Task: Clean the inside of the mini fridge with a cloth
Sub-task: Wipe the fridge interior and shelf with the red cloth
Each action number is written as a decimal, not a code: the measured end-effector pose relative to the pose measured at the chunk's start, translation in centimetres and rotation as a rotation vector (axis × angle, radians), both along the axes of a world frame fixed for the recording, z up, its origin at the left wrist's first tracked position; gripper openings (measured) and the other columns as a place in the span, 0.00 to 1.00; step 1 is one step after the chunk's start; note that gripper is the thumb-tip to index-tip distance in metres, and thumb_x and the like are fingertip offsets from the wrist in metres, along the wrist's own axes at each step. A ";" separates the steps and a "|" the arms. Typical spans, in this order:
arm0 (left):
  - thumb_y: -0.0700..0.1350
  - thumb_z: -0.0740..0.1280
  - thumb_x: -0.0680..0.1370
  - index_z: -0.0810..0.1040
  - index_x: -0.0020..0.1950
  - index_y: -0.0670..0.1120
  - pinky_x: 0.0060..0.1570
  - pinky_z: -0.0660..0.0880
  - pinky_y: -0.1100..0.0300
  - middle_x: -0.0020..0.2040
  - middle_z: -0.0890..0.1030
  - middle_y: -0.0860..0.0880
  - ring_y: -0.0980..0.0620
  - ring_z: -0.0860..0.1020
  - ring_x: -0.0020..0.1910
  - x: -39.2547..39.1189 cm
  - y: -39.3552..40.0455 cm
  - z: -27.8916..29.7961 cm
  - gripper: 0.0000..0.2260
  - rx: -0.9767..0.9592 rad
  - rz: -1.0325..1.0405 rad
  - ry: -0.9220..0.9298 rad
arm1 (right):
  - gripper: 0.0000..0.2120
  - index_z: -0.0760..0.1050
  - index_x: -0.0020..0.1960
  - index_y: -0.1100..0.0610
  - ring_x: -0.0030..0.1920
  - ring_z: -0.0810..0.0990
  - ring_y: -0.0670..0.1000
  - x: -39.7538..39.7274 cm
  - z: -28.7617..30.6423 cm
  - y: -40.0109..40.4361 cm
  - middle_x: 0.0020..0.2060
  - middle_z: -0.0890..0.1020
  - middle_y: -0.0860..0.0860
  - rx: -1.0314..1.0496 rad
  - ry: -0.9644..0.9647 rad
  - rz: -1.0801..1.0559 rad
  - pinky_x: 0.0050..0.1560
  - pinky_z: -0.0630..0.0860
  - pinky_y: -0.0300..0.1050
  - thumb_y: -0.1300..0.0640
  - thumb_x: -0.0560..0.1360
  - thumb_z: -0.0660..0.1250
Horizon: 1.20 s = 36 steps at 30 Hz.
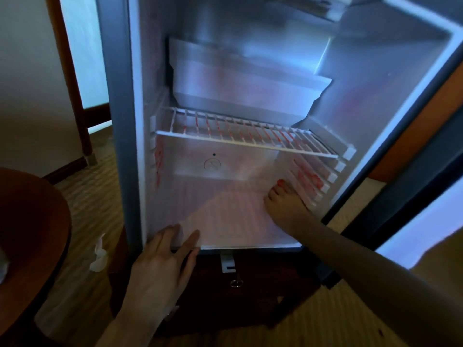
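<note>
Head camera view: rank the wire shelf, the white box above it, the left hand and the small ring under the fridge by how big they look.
1. White box and wire shelf, too alike to split.
2. Left hand, enlarged by nearness to the camera.
3. Ring, clearly smallest.

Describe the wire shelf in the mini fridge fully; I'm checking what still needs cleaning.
The wire shelf is a white coated-wire rack: thin parallel rods running front to back, with a thicker front bar. It sits level at mid-height, spanning the interior, its ends resting in the side-wall ledges. Red smears mark many rods. Nothing stands on it; a white compartment hangs just above. Neither hand touches it.
</note>
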<state>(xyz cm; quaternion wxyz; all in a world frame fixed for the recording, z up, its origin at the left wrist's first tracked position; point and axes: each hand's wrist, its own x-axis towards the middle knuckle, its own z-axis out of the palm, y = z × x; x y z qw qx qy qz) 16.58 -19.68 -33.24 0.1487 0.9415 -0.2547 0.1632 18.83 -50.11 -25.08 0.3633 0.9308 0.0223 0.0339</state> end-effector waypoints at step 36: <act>0.57 0.56 0.80 0.80 0.67 0.55 0.50 0.81 0.49 0.63 0.78 0.42 0.43 0.79 0.58 0.4 -0.9 -1.5 0.21 -0.115 0.011 -0.088 | 0.09 0.79 0.57 0.52 0.57 0.75 0.53 1.7 -6.1 4.4 0.57 0.79 0.49 1.149 -0.413 -0.079 0.56 0.73 0.44 0.52 0.80 0.64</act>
